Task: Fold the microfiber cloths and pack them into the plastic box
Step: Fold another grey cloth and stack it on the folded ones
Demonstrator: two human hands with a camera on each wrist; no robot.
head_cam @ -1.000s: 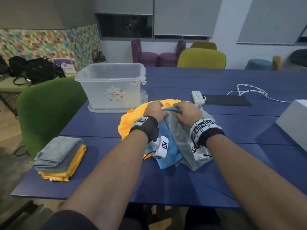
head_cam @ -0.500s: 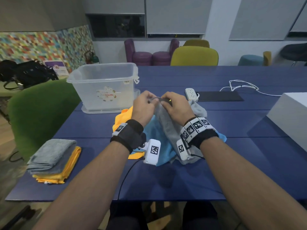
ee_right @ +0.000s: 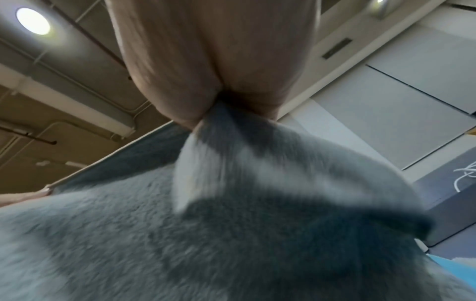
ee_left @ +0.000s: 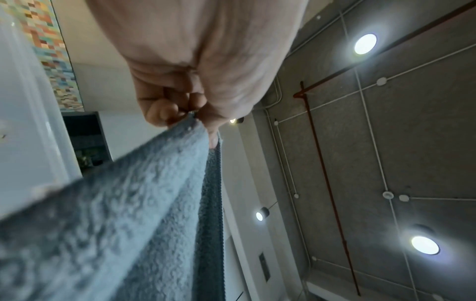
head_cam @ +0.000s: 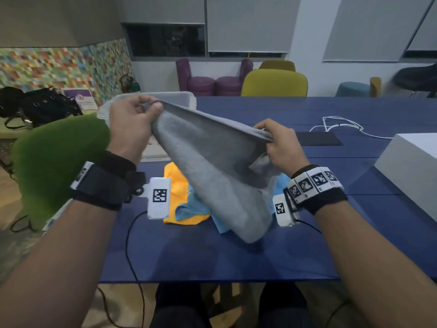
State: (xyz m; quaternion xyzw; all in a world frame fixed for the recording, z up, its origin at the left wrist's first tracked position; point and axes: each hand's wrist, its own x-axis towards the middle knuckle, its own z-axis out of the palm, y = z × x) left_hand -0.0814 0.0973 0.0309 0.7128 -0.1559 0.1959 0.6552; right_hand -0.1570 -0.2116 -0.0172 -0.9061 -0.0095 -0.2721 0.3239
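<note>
- Hanging between both hands above the blue table [head_cam: 236, 256]: one grey cloth [head_cam: 212, 162], top edge pulled taut, lower part drooping onto the pile beneath.
- Left hand [head_cam: 132, 129], at 10 o'clock from the pile: thumb and curled fingers pinch one upper corner of the grey cloth; the left wrist view shows the corner [ee_left: 193, 122] nipped between thumb and fingertips.
- Right hand [head_cam: 279, 147], at 2 o'clock from the pile and lower than the left: fingers closed around the opposite end of the top edge; the right wrist view shows fabric [ee_right: 231, 203] bunched in the palm, blurred.
- Orange cloth [head_cam: 179, 192]: unfolded on the table, at 9 o'clock of the hanging grey cloth, partly covered by it.
- Light blue cloth [head_cam: 196, 207]: crumpled over the orange one, showing at either side beneath the grey cloth.
- Plastic box [head_cam: 179, 98]: clear, standing on the table at 12 o'clock from the left hand, mostly hidden behind hand and cloth; contents cannot be told.
- Green chair [head_cam: 54, 157]: at 9 o'clock, beside the table edge.
- White box [head_cam: 411, 166]: at 3 o'clock, on the table's right part.
- White cable [head_cam: 340, 124] and dark flat pad [head_cam: 319, 139]: at 1 o'clock, beyond the right hand.
- Yellow chair [head_cam: 274, 82]: at 12 o'clock, across the table.
</note>
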